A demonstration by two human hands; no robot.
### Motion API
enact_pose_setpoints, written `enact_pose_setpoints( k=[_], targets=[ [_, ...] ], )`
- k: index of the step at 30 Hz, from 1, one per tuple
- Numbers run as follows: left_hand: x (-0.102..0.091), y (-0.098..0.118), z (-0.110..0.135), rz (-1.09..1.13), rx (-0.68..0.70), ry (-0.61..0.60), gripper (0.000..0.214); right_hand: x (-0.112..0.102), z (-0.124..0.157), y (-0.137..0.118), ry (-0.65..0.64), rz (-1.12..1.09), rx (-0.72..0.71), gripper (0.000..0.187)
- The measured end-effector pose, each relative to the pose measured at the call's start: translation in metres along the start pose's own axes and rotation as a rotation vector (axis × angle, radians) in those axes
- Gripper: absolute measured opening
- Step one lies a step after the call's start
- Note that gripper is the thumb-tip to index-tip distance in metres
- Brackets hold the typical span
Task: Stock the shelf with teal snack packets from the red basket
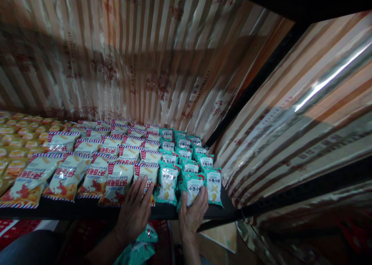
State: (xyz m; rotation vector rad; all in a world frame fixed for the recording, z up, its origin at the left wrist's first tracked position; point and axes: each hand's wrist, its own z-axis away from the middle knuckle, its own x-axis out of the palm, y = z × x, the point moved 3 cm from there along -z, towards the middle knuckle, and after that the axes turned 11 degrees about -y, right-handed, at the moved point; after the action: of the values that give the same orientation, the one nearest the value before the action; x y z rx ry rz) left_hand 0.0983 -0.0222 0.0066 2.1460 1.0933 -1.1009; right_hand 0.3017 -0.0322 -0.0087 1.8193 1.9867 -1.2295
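Teal snack bag (193, 186), printed side up, stands leaning at the front of the shelf (228, 205), middle of three columns of teal bags. The right hand (194, 212) reaches around its lower part, thumb at one edge and fingers spread at the other, probably to steady or square it; whether it pinches, I cannot tell. Teal neighbours (167, 183) flank it on either side, and more lean in ranks behind, apparently overlapped so each label shows. Just left, the left hand (136, 206) lies over a white snack bag (146, 170), fingers extended and slightly apart, perhaps keeping that row in line. Further left, larger white bags (66, 174) fan out beside yellow packs (17, 141). Striped sheeting (130, 63) hangs behind, seemingly as a backing; below the shelf edge lie other teal packets (142, 249)
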Motion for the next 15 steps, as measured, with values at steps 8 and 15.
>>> enact_pose_setpoints(
  k=[8, 15],
  targets=[
    [0.0010, -0.0027, -0.0024, 0.012, -0.001, -0.003, 0.050, 0.0016, -0.0014, 0.0032, -0.024, 0.026, 0.034, 0.069],
    [0.0031, 0.0038, -0.0009, 0.051, -0.007, -0.006, 0.053, 0.0028, -0.0002, 0.0022, -0.058, 0.019, 0.046, 0.069]
  ],
)
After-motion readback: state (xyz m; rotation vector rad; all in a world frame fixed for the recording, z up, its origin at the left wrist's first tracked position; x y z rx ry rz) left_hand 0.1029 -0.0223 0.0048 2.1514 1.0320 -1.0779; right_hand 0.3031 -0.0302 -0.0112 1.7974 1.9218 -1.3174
